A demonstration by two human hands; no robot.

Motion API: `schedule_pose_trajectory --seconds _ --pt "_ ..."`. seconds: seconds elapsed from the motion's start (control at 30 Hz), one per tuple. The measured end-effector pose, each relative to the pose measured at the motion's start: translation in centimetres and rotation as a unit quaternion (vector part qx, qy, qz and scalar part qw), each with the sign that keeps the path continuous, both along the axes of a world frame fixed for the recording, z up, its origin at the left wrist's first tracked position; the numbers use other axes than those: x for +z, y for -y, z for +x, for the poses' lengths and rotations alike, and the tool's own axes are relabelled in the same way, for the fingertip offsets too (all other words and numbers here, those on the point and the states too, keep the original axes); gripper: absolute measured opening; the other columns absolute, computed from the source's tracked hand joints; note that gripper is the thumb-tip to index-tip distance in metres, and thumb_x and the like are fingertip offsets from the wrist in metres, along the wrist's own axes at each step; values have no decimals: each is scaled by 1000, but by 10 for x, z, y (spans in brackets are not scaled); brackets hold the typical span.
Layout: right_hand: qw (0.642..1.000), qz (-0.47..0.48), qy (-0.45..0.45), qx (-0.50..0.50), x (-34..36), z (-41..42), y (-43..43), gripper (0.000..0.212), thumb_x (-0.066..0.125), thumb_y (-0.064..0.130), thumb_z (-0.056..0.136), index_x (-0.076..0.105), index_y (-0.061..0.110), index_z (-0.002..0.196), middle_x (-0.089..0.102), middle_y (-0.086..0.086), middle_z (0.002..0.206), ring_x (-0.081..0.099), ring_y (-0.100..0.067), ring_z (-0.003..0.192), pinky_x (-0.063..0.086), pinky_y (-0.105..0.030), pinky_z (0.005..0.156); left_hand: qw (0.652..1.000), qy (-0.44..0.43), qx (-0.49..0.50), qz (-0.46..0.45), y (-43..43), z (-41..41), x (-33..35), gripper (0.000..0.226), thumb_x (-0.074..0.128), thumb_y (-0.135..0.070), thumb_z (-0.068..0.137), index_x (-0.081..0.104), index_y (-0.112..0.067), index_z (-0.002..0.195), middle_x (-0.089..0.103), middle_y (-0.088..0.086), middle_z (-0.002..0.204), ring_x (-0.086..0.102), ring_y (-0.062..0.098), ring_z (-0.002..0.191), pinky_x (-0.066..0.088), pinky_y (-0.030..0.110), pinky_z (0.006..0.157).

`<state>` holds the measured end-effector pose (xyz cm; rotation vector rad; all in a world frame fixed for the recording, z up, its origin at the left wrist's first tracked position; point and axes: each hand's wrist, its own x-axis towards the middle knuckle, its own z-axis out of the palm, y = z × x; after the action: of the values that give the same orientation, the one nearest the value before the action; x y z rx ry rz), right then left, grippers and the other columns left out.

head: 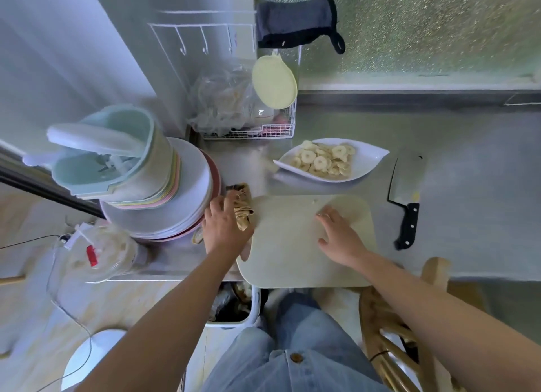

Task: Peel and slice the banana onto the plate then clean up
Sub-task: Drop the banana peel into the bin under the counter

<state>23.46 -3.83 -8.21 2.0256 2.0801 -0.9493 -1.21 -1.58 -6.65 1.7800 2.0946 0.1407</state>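
Banana slices (325,160): pale rounds heaped on the left and middle of the plate.
Plate (370,159): white and leaf-shaped, standing on the counter (468,210) just beyond the far edge of the cutting board, apart from it.
Banana peel (244,208): a brown-spotted, crumpled strip lying at the far left corner of the cutting board, partly on the board and partly on the counter beside it.
Left hand (225,230): palm down over the near end of the peel, fingers spread and reaching onto it, thumb lying on the board's left edge. Its back hides the fingertips, so I cannot tell whether they close round the peel or only rest on it.
Right hand (341,238): fingers straight and slightly apart, laid flat on the right half of the board, holding nothing.
Cutting board (289,254): pale with rounded corners; its near edge overhangs the counter's front edge.
Cleaver (405,192): flat on the counter right of the board, well apart from both hands, black handle toward the person, blade pointing away.
Stack of plates (175,219): left of the peel, with a nest of pastel bowls (123,163) on top.
Wire basket (263,131): behind the plate, stuffed with clear plastic bags.
Oven mitt (295,22): dark, hanging on the wall above the basket.
Bin (234,306): white, on the floor under the counter's front edge, below the left hand.
Wooden chair (386,324): low on the right, beside the person's right forearm.
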Motion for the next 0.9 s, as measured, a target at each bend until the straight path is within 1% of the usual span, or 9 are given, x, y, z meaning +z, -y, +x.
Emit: schedule_pose_trajectory --seconds 0.13,0.23,0.3,0.37,0.43,0.53,0.63,0.73,0.9 --pt "1000 -12 4 -12 -1 -4 2 61 51 19 94 23 13 148 4 -8 159 7 -25 147 21 -36 116 998 17 -40 -42 -4 -10 -6 87 69 -31 81 15 -23 150 25 8 150 29 30 133 32 39 106" --pt "1000 -6 4 -22 0 -7 3 61 52 19 93 24 12 148 6 -9 159 9 -25 147 22 -36 116 996 24 -47 -72 -12 -8 -9 89 65 -30 85 6 -22 152 10 7 157 20 32 140 28 42 112" --pt "1000 -4 1 -28 0 -7 3 61 52 18 93 25 12 147 6 -8 159 9 -24 147 23 -35 115 995 31 -47 -88 -16 -6 -13 91 65 -29 85 4 -22 152 11 9 156 20 33 140 29 44 111" --pt "1000 -3 2 -30 0 -8 4 60 52 18 93 26 13 147 7 -7 159 11 -24 147 25 -35 115 995 18 -43 -94 -19 -5 -16 92 66 -25 83 4 -25 151 19 12 149 27 34 134 37 44 105" --pt "1000 -5 0 -30 1 -7 3 59 52 18 93 28 14 146 8 -6 159 14 -23 146 28 -36 113 995 6 -35 -94 -21 -2 -16 89 66 -21 81 11 -31 149 24 12 137 33 32 125 46 44 94" --pt "999 -2 0 -33 2 -5 2 56 52 17 93 31 16 145 13 -5 158 19 -24 144 29 -36 112 996 -5 -31 -79 -23 5 -14 75 66 -13 79 28 -35 140 25 9 128 35 29 116 48 39 83" --pt "999 19 4 -39 0 -4 1 53 52 16 91 37 17 143 17 -4 157 23 -23 143 29 -34 110 997 -14 -33 -68 -26 10 -15 67 60 1 77 38 -31 132 29 9 125 39 29 114 52 39 80" --pt "999 26 7 -47 -2 -4 -1 50 53 16 91 42 17 139 23 -4 155 26 -22 141 30 -34 111 998 -7 -24 -60 -27 7 -16 56 52 7 80 44 -24 126 37 13 118 47 29 101 50 36 77" --pt "994 78 -12 -76 4 -9 -14 46 55 16 90 46 13 135 41 -7 141 40 -26 130 36 -38 105 997 79 -21 16 -28 -7 -15 46 56 7 76 61 -21 114 48 11 108 52 31 93 45 34 77"
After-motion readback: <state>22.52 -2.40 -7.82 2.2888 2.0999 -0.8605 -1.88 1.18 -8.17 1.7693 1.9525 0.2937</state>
